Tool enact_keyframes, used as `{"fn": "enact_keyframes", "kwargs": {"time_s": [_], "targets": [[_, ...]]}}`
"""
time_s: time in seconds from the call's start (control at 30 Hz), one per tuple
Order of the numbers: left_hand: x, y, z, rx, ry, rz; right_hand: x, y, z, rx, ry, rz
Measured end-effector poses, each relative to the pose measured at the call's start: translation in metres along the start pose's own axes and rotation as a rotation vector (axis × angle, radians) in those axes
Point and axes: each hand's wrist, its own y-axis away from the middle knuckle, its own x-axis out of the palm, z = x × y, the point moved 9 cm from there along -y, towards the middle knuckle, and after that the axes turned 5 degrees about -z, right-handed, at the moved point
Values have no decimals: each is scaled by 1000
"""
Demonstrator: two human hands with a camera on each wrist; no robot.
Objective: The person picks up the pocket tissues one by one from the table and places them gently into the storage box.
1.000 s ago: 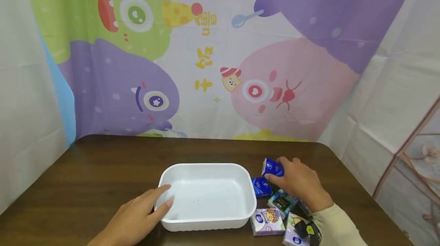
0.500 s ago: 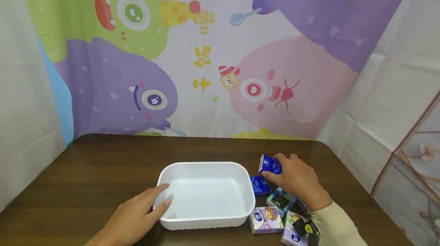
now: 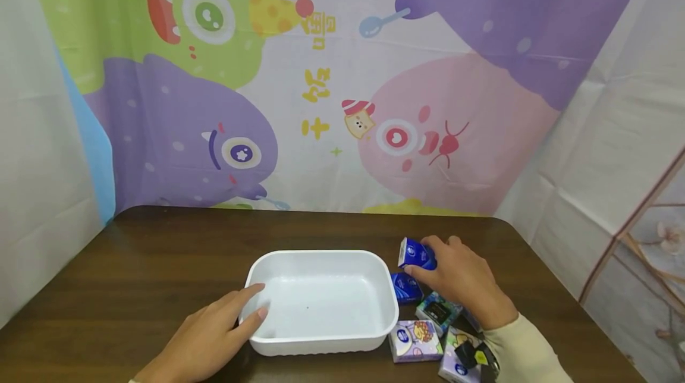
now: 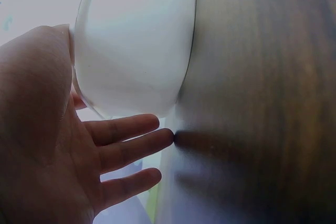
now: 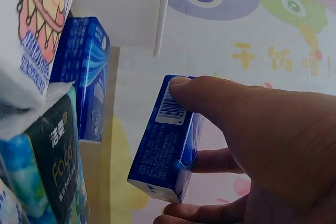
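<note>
In my right hand (image 3: pixel 467 282) is a blue pocket tissue pack (image 3: pixel 416 254), pinched between thumb and fingers above the table. The right wrist view shows the thumb along the edge of this blue pack (image 5: pixel 167 135), beside its barcode, with fingers on the opposite side. My left hand (image 3: pixel 209 326) rests at the left rim of a white plastic basin (image 3: pixel 323 344), index finger and thumb reaching over the edge. Three straight fingers (image 4: pixel 136 148) of that hand extend beside the basin's outer wall (image 4: pixel 134 51) in the left wrist view.
Right of the basin lie several more tissue packs: a blue one (image 3: pixel 407 289), a dark green-blue one (image 3: pixel 437 311), and purple-white cartoon ones, including one (image 3: pixel 416 340) near the basin's corner. A cartoon-print curtain (image 3: pixel 321 181) hangs behind the brown table (image 3: pixel 176 246).
My right hand has moved slightly left with the blue tissue pack, closer to the basin. My left hand has stayed at the basin's rim.
</note>
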Motion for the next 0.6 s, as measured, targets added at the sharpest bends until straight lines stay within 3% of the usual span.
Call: {"fn": "enact_keyframes", "kwargs": {"time_s": [0.6], "targets": [[0, 0, 0, -9, 4, 11, -9, 4, 19, -26, -32, -27]]}}
